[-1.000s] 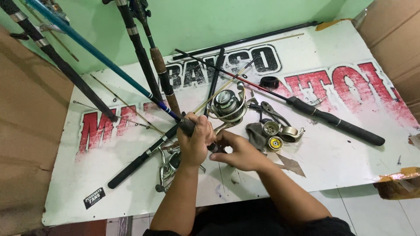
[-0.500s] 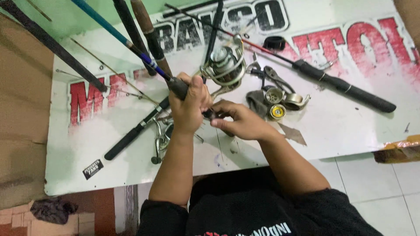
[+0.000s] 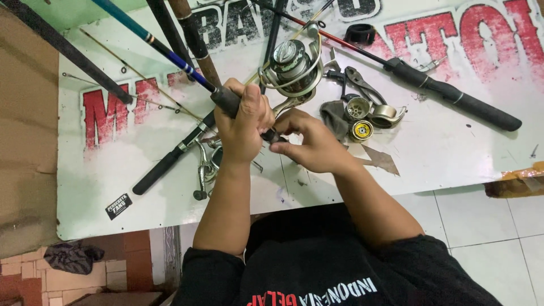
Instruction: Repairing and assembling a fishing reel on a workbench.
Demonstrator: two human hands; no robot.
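My left hand point(image 3: 243, 122) is wrapped around the dark handle of a blue fishing rod point(image 3: 153, 42) that runs up to the upper left. My right hand point(image 3: 309, 139) pinches the black end of that handle next to the left hand. A silver spinning reel point(image 3: 292, 65) sits on the rod just beyond my fingers. Both hands hover over a white board point(image 3: 113, 170) with red and black lettering.
Several other rods lie across the board, among them a red rod with a black grip point(image 3: 453, 96) at the right and a black handle point(image 3: 164, 167) at the left. Reel parts point(image 3: 362, 116) lie right of my hands, another reel point(image 3: 207, 167) under my left wrist. Cardboard point(image 3: 25, 130) borders the left.
The view has shifted so the board sits higher and my lap shows. My hands stay together on the rod handle, the right fingers working at its end.
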